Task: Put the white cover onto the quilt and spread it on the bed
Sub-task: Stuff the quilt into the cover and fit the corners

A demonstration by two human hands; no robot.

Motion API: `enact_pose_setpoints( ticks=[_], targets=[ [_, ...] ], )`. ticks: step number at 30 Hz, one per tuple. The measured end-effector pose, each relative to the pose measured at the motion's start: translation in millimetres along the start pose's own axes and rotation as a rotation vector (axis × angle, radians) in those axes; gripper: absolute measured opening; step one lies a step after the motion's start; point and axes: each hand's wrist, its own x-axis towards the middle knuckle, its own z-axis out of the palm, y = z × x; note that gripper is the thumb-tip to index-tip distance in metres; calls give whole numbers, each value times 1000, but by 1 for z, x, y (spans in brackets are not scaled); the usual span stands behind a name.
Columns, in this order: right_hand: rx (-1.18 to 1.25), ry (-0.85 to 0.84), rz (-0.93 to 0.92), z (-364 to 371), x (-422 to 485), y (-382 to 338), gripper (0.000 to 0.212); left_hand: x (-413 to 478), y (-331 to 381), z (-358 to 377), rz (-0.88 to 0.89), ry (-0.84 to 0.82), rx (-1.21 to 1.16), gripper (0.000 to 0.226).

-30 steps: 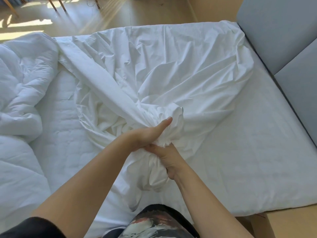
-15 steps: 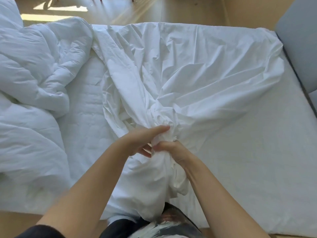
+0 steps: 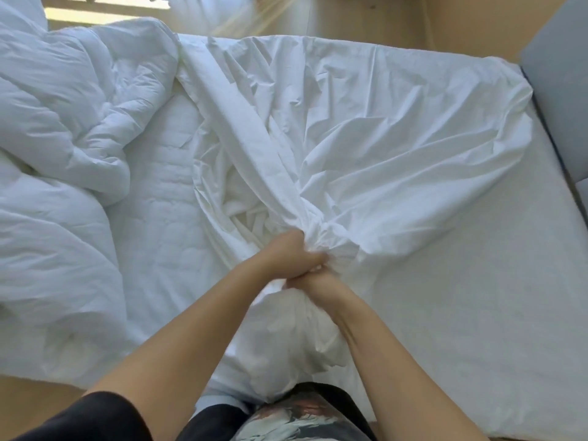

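**Cover bunched in both hands at the near edge of the bed**

The white cover (image 3: 381, 128) lies crumpled across the middle and upper right of the frame. Its creases all fan down to one tight bunch at centre. Below that, a loose bag of cloth hangs toward the bottom edge, against the person's body. The fanning folds suggest the cloth is under pull from that single point.

The left grip (image 3: 292, 253), a bare hand, is clamped on the bunch from above, fingers curled into the fabric. The right grip (image 3: 318, 283) sits just below, touching it, closed round the same gathered cloth. Hands stacked this close read as gathering the cover in, probably to reach its far corners or its opening, though no opening shows plainly.

The quilt (image 3: 63, 122) is heaped, puffy, in the upper left, just beside the cover near the top and well apart from the bunch. It is not inside the cover, so the task looks to be at an early stage.

The bed (image 3: 477, 297) shows bare quilted mattress between the two and across the lower right, leaving room to spread. A grey headboard (image 3: 553, 68) stands at the right edge, and sunlit wooden floor (image 3: 366, 14) runs along the top.
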Motion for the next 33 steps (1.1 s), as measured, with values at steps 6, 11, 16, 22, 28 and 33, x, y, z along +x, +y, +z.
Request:
enact_pose_setpoints(
  ticks=[6, 11, 16, 22, 28, 33],
  targets=[
    [574, -193, -73, -4, -4, -18, 40, -13, -35, -26, -93, -141, -834, 52],
    [640, -310, -104, -2, -8, -28, 24, -31, -51, -24, -88, -25, -950, 27],
    [522, -235, -77, 2, -11, -30, 11, -38, -68, -7, -134, 154, -868, 20],
    [553, -250, -35, 3, -13, -16, 32, -42, -69, -3, -115, 185, -1050, 12],
    [607, -147, -80, 6, -12, -10, 21, -38, -64, 1, -202, 446, -1233, 10],
    [540, -148, -72, 0, -18, -3, 13, -35, -69, -17, -162, 434, -1626, 13]
  ],
)
